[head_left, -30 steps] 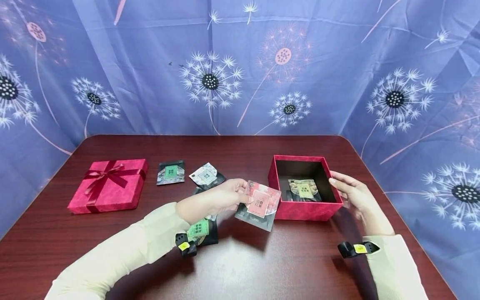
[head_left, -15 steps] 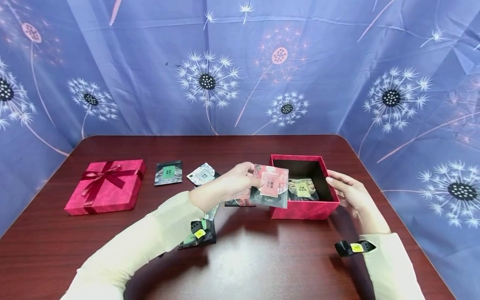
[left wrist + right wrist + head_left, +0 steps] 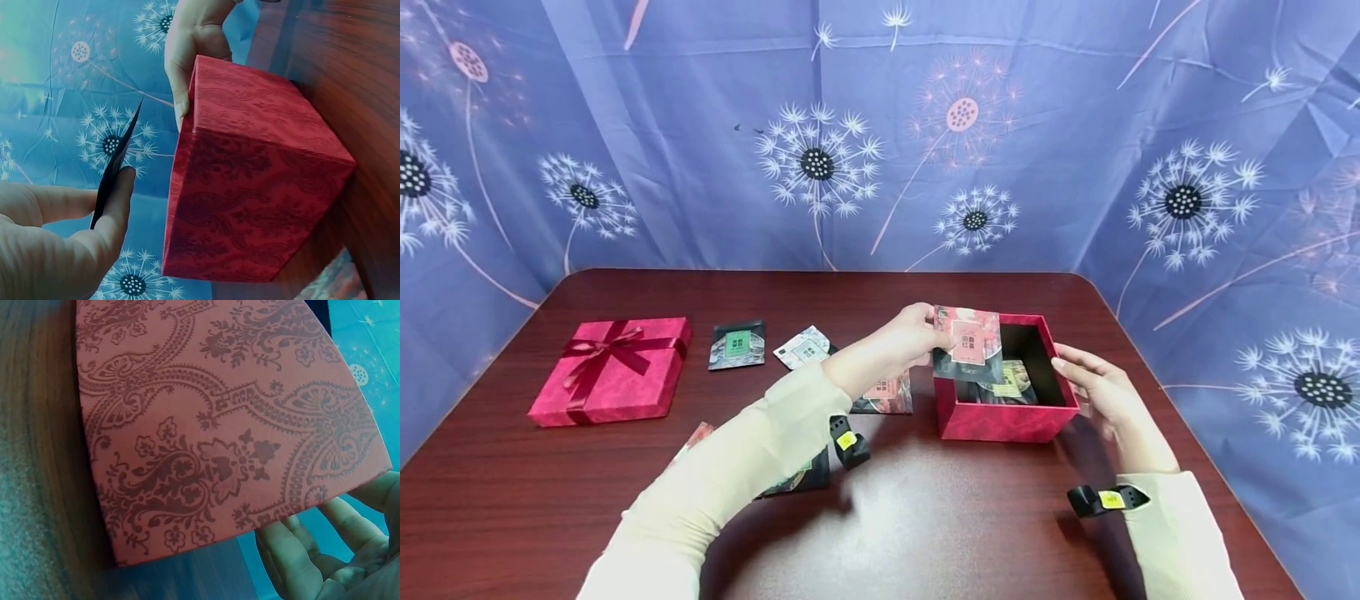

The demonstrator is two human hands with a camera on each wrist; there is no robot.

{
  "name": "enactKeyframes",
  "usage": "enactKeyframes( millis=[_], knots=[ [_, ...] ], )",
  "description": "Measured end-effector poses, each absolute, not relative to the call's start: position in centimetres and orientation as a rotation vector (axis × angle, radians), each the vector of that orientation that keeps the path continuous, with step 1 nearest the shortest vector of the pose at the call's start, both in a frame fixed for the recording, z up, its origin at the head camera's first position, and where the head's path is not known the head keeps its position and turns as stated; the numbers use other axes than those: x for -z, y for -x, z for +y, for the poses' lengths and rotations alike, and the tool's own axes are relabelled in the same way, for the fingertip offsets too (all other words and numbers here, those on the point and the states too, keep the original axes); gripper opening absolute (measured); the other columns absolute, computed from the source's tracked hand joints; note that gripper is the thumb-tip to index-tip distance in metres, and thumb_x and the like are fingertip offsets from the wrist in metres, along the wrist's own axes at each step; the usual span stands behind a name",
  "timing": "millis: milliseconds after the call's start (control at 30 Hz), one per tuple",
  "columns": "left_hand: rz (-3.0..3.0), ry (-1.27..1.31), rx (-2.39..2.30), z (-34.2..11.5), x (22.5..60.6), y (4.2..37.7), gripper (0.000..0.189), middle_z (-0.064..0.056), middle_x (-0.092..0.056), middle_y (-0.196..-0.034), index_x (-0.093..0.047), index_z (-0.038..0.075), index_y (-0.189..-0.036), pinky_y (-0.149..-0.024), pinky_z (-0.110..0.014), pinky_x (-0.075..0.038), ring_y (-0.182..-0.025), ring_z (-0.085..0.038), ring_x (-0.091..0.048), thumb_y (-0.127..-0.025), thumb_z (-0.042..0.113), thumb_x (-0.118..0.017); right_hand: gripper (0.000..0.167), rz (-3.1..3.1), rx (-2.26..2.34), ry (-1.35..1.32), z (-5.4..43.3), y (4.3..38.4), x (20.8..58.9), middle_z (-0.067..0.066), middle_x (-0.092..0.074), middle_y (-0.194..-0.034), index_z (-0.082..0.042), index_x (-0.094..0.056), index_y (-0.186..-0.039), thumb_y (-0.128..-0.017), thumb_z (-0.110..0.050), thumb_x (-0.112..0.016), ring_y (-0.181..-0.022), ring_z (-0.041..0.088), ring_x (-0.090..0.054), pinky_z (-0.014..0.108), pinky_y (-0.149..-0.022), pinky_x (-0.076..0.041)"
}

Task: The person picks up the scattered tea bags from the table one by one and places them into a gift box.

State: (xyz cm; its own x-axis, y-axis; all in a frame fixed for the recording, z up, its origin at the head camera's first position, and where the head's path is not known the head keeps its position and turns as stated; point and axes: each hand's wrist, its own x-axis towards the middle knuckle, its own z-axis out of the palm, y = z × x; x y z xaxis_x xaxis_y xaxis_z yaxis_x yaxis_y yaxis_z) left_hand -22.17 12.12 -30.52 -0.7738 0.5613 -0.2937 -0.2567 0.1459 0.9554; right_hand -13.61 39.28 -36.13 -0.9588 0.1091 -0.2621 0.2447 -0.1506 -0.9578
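My left hand (image 3: 917,333) pinches a tea sachet (image 3: 967,350) with a pink label over the left part of an open red gift box (image 3: 1007,423). In the left wrist view the sachet (image 3: 114,165) shows edge-on between thumb and fingers, apart from the box rim. My right hand (image 3: 1103,396) grips the box's right wall, with the thumb at the rim. The right wrist view shows its fingers (image 3: 290,559) by the edge of the patterned box wall (image 3: 206,431). Inside the box lies a sachet with a yellow-green label (image 3: 1015,379), partly hidden.
A red box lid (image 3: 610,367) with a ribbon bow lies at the left of the dark wooden table (image 3: 925,533). Nearby are a green-labelled sachet (image 3: 737,345), a white-topped sachet (image 3: 805,346) and a pink-labelled one (image 3: 887,393). More sachets lie partly under my left forearm.
My left hand has carried the pink-labelled sachet rightward and up, from in front of the box's left side to over its opening. My right hand has stayed on the box.
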Motion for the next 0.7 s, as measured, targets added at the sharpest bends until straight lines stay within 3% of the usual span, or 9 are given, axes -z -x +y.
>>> enactKeyframes(
  millis=[167, 300, 400, 700],
  knots=[
    [1.79, -0.286, -1.716, 13.2, 29.8, 22.5, 0.022, -0.007, -0.048, -0.087, -0.038, -0.001, -0.104, -0.09, -0.038, -0.05, -0.079, -0.015, -0.054, -0.09, -0.008, -0.053, 0.024, 1.981, 2.289, -0.398, 39.3, 13.6, 36.2, -0.012, -0.071, -0.088, -0.037, -0.071, -0.097, -0.092, -0.016, -0.063, -0.079, 0.005, -0.067, 0.025, -0.069, -0.056],
    [1.749, -0.301, -1.758, 14.1, 29.4, 22.8, 0.022, -0.006, -0.047, -0.08, -0.035, 0.006, -0.089, -0.073, -0.029, -0.051, -0.072, -0.014, -0.053, -0.088, -0.011, -0.05, 0.023, 1.977, 2.287, -0.399, 39.4, 13.5, 36.2, -0.012, -0.071, -0.089, -0.037, -0.07, -0.098, -0.092, -0.016, -0.063, -0.079, 0.006, -0.067, 0.026, -0.069, -0.056],
    [1.727, -0.3, -1.77, 14.7, 29.4, 22.9, 0.022, -0.005, -0.045, -0.079, -0.036, 0.006, -0.086, -0.07, -0.028, -0.049, -0.071, -0.014, -0.052, -0.088, -0.012, -0.049, 0.023, 1.972, 2.287, -0.407, 39.4, 13.5, 36.2, -0.011, -0.072, -0.089, -0.036, -0.071, -0.098, -0.092, -0.015, -0.063, -0.08, 0.006, -0.068, 0.026, -0.069, -0.057],
    [1.696, -0.252, -1.784, 16.2, 30.2, 23.4, 0.02, -0.006, -0.047, -0.086, -0.04, 0.004, -0.086, -0.095, -0.043, -0.049, -0.08, -0.017, -0.053, -0.088, -0.015, -0.044, 0.022, 1.981, 2.275, -0.426, 39.3, 13.6, 36.2, -0.011, -0.072, -0.088, -0.037, -0.07, -0.098, -0.092, -0.017, -0.063, -0.079, 0.007, -0.068, 0.026, -0.069, -0.057]
  ],
)
